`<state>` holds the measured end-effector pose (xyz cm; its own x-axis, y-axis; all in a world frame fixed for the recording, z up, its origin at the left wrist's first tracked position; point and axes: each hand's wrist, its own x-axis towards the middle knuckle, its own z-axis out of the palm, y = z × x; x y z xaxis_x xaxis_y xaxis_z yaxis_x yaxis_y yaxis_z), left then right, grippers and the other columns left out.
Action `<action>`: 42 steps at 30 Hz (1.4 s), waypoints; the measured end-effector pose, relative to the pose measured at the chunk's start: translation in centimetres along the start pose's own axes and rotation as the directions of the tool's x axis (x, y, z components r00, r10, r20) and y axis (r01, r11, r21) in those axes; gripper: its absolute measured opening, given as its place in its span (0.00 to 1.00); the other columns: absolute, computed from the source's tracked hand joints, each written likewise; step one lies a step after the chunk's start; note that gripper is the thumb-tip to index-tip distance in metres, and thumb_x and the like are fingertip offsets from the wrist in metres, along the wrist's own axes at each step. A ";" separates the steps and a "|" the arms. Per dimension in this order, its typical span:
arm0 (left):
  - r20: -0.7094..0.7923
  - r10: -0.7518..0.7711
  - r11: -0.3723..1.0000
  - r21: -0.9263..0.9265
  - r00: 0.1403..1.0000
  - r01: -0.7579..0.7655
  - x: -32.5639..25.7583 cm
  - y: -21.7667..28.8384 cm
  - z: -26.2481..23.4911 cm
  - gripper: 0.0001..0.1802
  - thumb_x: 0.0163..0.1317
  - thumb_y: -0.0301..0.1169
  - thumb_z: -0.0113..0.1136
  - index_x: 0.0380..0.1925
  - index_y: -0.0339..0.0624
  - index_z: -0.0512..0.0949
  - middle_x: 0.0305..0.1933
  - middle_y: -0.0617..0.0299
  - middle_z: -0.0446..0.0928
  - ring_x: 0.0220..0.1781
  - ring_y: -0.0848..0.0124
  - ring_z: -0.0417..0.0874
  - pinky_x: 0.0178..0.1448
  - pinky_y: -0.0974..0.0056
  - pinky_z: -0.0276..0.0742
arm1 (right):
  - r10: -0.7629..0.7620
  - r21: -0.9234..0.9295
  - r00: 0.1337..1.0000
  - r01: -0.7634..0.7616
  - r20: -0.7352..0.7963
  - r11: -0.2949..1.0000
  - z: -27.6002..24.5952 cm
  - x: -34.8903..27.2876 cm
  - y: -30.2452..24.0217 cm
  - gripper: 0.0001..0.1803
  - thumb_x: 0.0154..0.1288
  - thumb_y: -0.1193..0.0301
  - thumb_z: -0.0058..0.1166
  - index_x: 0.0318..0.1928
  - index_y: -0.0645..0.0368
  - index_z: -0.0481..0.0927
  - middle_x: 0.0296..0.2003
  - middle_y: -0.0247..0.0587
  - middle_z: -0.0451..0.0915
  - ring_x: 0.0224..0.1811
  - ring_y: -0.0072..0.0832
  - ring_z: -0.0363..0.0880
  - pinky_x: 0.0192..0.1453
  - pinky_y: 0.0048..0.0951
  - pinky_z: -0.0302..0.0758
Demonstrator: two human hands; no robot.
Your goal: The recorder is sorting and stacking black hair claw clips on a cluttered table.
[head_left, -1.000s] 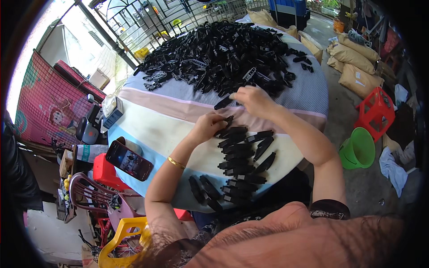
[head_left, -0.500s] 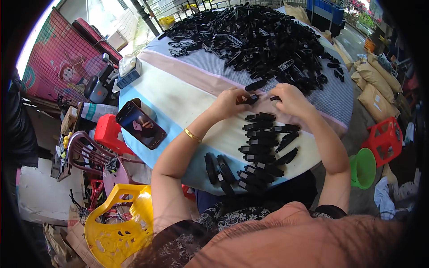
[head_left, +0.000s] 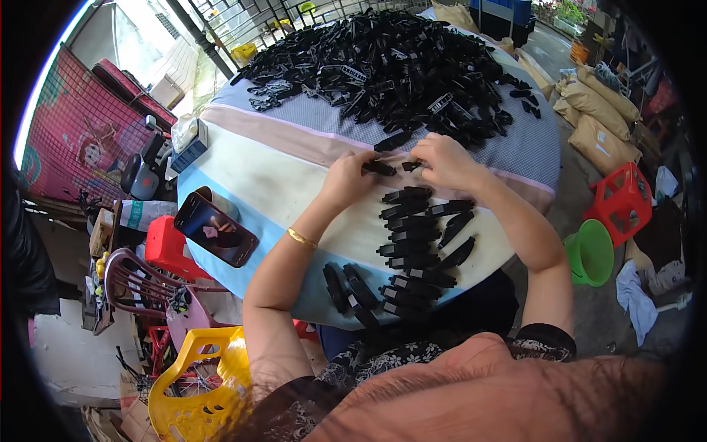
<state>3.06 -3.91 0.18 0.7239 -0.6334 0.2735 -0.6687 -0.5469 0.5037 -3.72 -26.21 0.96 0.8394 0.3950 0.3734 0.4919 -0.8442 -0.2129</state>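
Head view: both bare forearms rise from the lower edge with the elbows bent outward, and the hands meet over the far half of the desk [head_left: 276, 177], which wears a striped cloth. The left hand [head_left: 348, 179] reaches up and to the right, its wrist nearly in line with the forearm, a gold bangle [head_left: 301, 237] lying below the wrist. Its grip is closed, thumb and fingers pinched on the near end of a long black piece [head_left: 380, 169], whose other end points toward the right hand [head_left: 448, 160]. That hand comes in from the right, back of the hand up and fingers curled down and inward; its grip is nearly closed, fingertips at a small black piece [head_left: 410, 166] which they appear to pinch. Both pieces are close together over the pinkish stripe, with a narrow gap between.

Just beyond the hands lies a loose black piece [head_left: 392, 141], at the near edge of a big black heap [head_left: 383, 77]. Nearer the body, below the hands, a column of black parts [head_left: 409, 236] runs toward the desk edge, with slanted parts [head_left: 456, 230] to its right and a smaller cluster [head_left: 357, 287] to its left. A phone [head_left: 216, 229] leans at the left, near a tissue box [head_left: 191, 151].
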 end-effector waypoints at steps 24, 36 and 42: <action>0.379 0.019 0.952 -0.290 0.925 0.099 0.4 1.3 -0.6 0.11 0.47 0.26 0.68 0.31 0.34 0.81 0.27 0.61 0.78 0.30 0.74 0.76 0.37 0.68 0.74 | -0.007 0.361 1.000 0.015 -0.022 0.932 0.0 1.0 0.9 0.05 0.45 0.75 0.56 0.26 0.60 0.82 0.24 0.41 0.77 0.34 0.37 0.75 0.38 0.32 0.72; 0.016 0.193 0.976 0.102 0.981 -0.193 7.0 -0.4 2.9 0.18 0.45 0.34 0.62 0.38 0.39 0.77 0.35 0.47 0.78 0.41 0.50 0.78 0.47 0.53 0.74 | 0.167 -0.094 0.985 -0.171 -0.047 0.981 -3.7 -1.2 4.2 0.14 0.43 0.77 0.51 0.34 0.61 0.81 0.33 0.41 0.78 0.40 0.38 0.74 0.46 0.34 0.73; 0.190 -0.238 0.507 -0.812 0.952 0.289 4.7 1.0 1.2 0.41 0.53 0.25 0.56 0.66 0.42 0.48 0.34 0.54 0.75 0.33 0.68 0.79 0.35 0.63 0.81 | 0.238 -0.167 0.971 -0.230 0.028 0.959 -3.1 -1.8 4.7 0.15 0.44 0.77 0.56 0.38 0.61 0.82 0.34 0.41 0.79 0.44 0.39 0.73 0.51 0.34 0.71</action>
<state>5.61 -8.14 0.98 0.8168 -0.5768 -0.0151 0.0076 -0.0154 0.9999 -3.62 -32.04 2.10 0.9384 0.1932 0.2864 0.2401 -0.9607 -0.1389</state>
